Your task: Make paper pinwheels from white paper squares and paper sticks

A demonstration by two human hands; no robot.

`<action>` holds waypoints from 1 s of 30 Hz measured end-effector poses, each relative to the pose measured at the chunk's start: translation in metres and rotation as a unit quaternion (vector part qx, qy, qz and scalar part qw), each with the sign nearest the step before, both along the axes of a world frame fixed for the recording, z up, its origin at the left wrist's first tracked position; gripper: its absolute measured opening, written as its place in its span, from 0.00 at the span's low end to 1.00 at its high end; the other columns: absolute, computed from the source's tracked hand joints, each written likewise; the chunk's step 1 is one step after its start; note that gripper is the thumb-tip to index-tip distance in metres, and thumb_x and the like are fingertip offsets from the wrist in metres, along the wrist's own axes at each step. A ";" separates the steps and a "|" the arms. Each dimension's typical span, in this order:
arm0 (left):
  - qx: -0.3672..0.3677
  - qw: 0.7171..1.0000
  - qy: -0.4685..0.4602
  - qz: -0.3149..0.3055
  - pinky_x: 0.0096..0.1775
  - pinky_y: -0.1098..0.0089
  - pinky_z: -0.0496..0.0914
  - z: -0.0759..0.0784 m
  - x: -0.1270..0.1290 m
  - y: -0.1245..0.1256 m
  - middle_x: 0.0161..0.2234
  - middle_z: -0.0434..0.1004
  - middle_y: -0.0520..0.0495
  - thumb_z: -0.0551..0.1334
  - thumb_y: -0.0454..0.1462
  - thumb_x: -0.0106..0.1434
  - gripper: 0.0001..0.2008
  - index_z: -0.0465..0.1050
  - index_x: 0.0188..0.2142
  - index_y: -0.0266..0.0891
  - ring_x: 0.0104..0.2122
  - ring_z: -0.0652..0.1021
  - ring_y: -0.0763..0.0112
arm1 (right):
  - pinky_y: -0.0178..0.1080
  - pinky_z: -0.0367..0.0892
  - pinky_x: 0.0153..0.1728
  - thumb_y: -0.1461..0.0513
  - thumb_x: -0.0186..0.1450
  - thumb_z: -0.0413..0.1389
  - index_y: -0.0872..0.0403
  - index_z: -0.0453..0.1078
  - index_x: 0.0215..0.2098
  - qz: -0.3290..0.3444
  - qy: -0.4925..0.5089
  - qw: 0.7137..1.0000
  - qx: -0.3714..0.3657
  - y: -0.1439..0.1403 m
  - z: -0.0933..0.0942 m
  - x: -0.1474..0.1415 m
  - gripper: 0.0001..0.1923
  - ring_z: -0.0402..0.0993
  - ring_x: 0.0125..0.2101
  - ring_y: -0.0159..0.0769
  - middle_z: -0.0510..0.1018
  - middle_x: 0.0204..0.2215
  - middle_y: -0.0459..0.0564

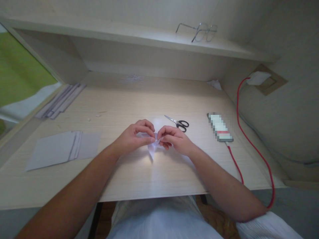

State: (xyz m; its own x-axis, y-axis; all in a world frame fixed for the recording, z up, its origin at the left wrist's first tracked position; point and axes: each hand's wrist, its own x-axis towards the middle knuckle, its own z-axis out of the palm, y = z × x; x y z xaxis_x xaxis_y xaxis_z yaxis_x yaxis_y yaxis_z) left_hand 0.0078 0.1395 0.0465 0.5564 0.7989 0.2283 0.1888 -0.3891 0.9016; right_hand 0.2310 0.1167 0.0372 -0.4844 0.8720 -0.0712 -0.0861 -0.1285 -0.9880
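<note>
White paper, a small folded piece [152,146], sits pinched between both hands just above the middle of the pale wooden desk [139,179]. The left hand [132,137] has its fingertips closed tight on the upper edge, and the right hand [174,139] grips the other side the same way, thumbs nearly meeting. To crease it cleanly, it looks wise to line up the edges first, then press outward from the centre. Scissors [178,123] lie just beyond the right hand, a stack of sheets [59,149] rests well off to the left, and a red cable [251,146] trails along the right.
</note>
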 end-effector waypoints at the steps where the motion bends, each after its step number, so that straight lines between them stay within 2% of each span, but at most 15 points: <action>1: -0.002 1.000 -0.001 0.002 0.50 0.60 0.69 0.000 0.000 0.000 0.40 0.77 0.47 0.71 0.38 0.60 0.02 0.84 0.31 0.45 0.43 0.77 0.64 | 0.33 0.59 0.23 0.65 0.57 0.58 0.54 0.73 0.32 0.000 0.002 1.000 -0.002 0.000 0.000 0.000 0.05 0.66 0.20 0.28 0.76 0.23 0.42; 8: -0.024 0.999 -0.014 -0.015 0.51 0.60 0.69 -0.002 0.001 0.001 0.40 0.78 0.46 0.70 0.37 0.60 0.03 0.83 0.30 0.44 0.43 0.77 0.64 | 0.34 0.60 0.25 0.66 0.58 0.58 0.54 0.74 0.33 0.006 0.000 1.000 0.001 -0.002 0.004 0.000 0.05 0.67 0.21 0.29 0.76 0.23 0.42; 14: -0.056 0.996 -0.061 -0.042 0.51 0.62 0.67 -0.007 0.001 0.003 0.40 0.77 0.48 0.72 0.38 0.60 0.03 0.81 0.30 0.42 0.43 0.77 0.65 | 0.34 0.60 0.25 0.65 0.57 0.58 0.53 0.74 0.33 0.005 -0.001 1.000 0.003 -0.001 0.004 -0.001 0.05 0.67 0.22 0.29 0.76 0.23 0.42; 20: -0.094 0.992 -0.073 -0.051 0.52 0.63 0.66 -0.010 0.001 0.002 0.42 0.77 0.48 0.72 0.37 0.60 0.01 0.83 0.32 0.44 0.45 0.76 0.65 | 0.35 0.61 0.26 0.65 0.58 0.58 0.53 0.73 0.33 0.005 0.003 1.000 0.017 -0.002 0.004 -0.001 0.05 0.66 0.23 0.30 0.75 0.24 0.42; 25: -0.100 0.992 -0.072 -0.034 0.53 0.62 0.66 -0.013 0.003 0.001 0.42 0.76 0.47 0.72 0.37 0.60 0.00 0.84 0.32 0.45 0.45 0.76 0.64 | 0.35 0.61 0.27 0.64 0.58 0.58 0.53 0.73 0.33 -0.011 -0.012 0.999 0.041 -0.002 0.002 -0.001 0.05 0.66 0.24 0.30 0.74 0.25 0.42; 30: -0.094 0.992 -0.086 0.005 0.51 0.62 0.67 -0.015 0.008 0.001 0.40 0.77 0.47 0.73 0.38 0.59 0.02 0.84 0.31 0.44 0.44 0.76 0.63 | 0.34 0.59 0.26 0.63 0.57 0.65 0.53 0.72 0.37 -0.058 -0.073 0.992 0.084 -0.008 0.002 -0.005 0.11 0.65 0.25 0.29 0.72 0.26 0.41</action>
State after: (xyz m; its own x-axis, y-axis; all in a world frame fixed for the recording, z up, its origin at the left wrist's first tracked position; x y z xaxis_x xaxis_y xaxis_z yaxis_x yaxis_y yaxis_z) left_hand 0.0158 0.1403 0.0316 0.5144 0.8413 0.1661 0.0293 -0.2108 0.9771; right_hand 0.2261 0.1091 0.0396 -0.3755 0.9267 0.0170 0.0553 0.0407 -0.9976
